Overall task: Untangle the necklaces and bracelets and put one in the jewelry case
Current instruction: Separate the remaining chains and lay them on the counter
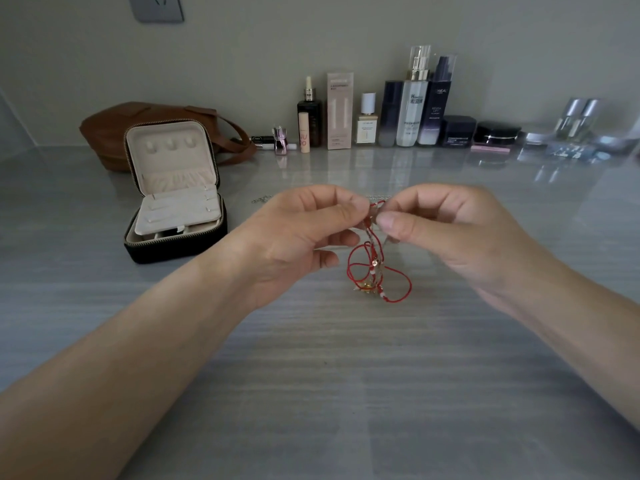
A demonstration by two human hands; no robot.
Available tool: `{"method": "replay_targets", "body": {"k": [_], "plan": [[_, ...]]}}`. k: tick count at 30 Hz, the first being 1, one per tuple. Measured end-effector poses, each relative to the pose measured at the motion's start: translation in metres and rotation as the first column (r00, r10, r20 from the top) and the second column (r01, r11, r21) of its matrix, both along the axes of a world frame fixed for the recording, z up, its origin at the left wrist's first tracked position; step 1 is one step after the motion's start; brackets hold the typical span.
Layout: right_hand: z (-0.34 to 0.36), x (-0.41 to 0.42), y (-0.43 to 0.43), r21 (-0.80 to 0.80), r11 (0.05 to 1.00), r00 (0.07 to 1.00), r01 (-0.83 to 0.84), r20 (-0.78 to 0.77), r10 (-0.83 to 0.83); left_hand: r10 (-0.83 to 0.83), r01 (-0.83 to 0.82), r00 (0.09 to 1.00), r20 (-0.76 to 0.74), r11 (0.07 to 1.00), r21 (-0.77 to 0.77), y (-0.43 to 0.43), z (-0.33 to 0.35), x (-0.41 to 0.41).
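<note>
A tangle of red cord bracelets [377,271] with small beads and a gold charm hangs above the grey table, its lower loops touching the tabletop. My left hand [301,233] pinches the top of the tangle from the left. My right hand [450,230] pinches the same knot from the right, thumb and fingers pressed together. The jewelry case [173,237], black outside and cream inside, stands open at the left with its lid upright. A thin silver chain [261,199] lies on the table behind my left hand.
A brown leather bag [114,129] sits behind the case. A row of cosmetic bottles, boxes and jars [381,116] lines the wall at the back. Clear acrylic items [575,133] stand at the back right. A wall socket [157,6] is at the top left.
</note>
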State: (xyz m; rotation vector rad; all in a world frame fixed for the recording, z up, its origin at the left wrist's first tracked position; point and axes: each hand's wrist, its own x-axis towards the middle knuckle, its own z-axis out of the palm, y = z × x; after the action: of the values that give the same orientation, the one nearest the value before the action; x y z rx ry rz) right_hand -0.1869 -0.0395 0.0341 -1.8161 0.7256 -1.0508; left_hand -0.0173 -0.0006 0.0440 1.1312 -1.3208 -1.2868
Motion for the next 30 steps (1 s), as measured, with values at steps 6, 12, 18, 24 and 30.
{"method": "replay_targets", "body": {"k": [6, 12, 18, 24, 30], "plan": [[-0.002, 0.0, -0.003, -0.136, 0.988, 0.995, 0.074, -0.063, -0.083, 0.023, -0.023, 0.998, 0.059, 1.0, -0.004, 0.001, -0.001, -0.001], [-0.001, 0.001, 0.002, -0.406, 0.897, 0.962, 0.175, -0.124, -0.244, 0.173, -0.138, 0.944, 0.279, 0.98, -0.144, 0.0, -0.003, -0.006], [0.0, -0.001, 0.001, -0.478, 0.851, 0.927, 0.219, -0.17, -0.334, 0.215, -0.174, 0.934, 0.286, 0.971, -0.163, -0.001, -0.003, -0.005], [0.006, -0.002, 0.0, -0.242, 0.944, 0.968, 0.223, -0.06, -0.244, 0.231, -0.209, 0.938, 0.259, 0.972, -0.11, -0.002, -0.001, -0.004], [0.01, -0.004, -0.003, 0.109, 0.982, 0.986, 0.154, 0.042, -0.159, 0.239, -0.225, 0.944, 0.227, 0.971, -0.082, -0.005, -0.002, -0.003]]}}
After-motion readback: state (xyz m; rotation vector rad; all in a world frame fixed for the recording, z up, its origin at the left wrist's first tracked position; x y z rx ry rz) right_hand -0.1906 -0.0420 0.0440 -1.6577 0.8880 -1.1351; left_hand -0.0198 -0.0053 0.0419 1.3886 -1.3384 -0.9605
